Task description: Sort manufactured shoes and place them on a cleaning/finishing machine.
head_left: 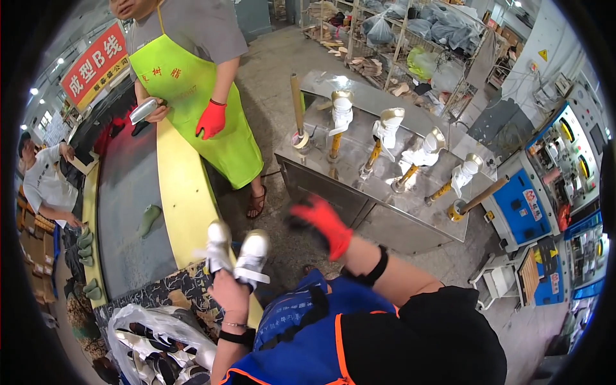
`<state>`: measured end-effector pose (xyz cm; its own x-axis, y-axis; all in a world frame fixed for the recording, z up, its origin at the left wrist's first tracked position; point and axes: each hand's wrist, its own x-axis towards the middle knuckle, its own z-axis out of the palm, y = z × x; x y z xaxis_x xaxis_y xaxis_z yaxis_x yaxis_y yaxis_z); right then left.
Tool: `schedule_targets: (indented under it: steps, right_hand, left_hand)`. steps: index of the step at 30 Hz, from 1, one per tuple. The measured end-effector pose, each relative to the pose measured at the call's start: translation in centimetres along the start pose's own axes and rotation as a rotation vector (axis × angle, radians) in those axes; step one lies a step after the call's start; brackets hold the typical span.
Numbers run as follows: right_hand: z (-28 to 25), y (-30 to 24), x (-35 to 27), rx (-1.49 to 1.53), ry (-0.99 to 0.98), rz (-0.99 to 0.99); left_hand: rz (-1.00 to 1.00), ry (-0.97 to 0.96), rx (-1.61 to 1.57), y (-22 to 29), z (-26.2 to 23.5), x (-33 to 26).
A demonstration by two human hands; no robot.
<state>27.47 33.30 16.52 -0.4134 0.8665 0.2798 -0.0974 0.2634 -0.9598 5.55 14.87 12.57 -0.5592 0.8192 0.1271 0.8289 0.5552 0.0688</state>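
My bare left hand [230, 292] is closed around a pair of white shoes, near the end of the yellow-edged conveyor. One white shoe [252, 255] points up on the right, and the other white shoe [219, 247] stands close beside it. My right hand [319, 223], in a red glove with a dark palm, is raised in front of the metal table. Motion blurs its fingers, and nothing held in it can be made out. Across the metal table [308, 173], several white shoes [342, 114] sit on upright yellow posts [374, 156].
A plastic bag [120, 316] of shoes lies left of my arm. On the dark conveyor belt [128, 212] rests a green shoe last [149, 220]. A co-worker in a lime apron [186, 83] stands opposite, holding a silvery object [144, 110]. Blue machines [523, 212] stand right.
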Motion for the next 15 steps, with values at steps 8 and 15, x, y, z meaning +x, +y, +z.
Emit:
schedule_targets:
  steps: [8, 15]
  right_hand:
    - [-23.1, 0.4, 11.3, -0.852, 1.041, -0.237]
    - [-28.7, -1.9, 12.8, -1.155, 0.840, -0.418]
  left_hand:
    - [-0.501, -0.408, 0.010, -10.5, 7.2, -6.3]
    - [-0.550, -0.463, 0.020, -11.4, 8.3, -7.0]
